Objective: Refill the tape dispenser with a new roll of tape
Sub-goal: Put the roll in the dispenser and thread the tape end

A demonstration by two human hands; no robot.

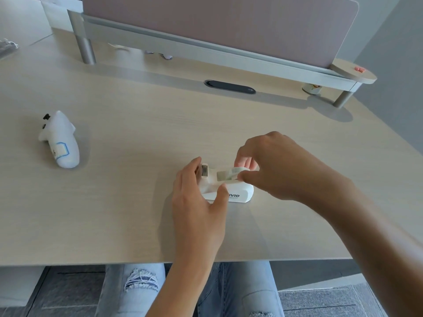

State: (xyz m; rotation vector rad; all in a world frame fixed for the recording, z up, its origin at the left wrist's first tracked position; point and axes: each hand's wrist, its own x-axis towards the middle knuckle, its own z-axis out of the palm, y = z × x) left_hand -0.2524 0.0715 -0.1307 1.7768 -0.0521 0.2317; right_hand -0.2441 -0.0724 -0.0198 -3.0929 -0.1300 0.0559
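Two hands at the desk point(137, 138): left hand point(196, 202) grip clasps the tape dispenser point(238, 193); right hand point(274, 165) grip pinches the tape strip point(225, 175).

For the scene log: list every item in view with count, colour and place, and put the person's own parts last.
tape dispenser: one, white, near-centre of the desk, between the hands
tape roll: one, clear, seated in the dispenser, loose end pulled toward the cutter
desk: one, light wood
plush toy: one, white with a blue patch, lying at desk left
cable slot: one, black, far centre of the desk
partition: one, mauve, along the far edge
small tape roll: one, whitish, under the shelf at far right
left hand: steadies the dispenser
right hand: pinches the tape roll
jeans: light blue, ripped, below the desk
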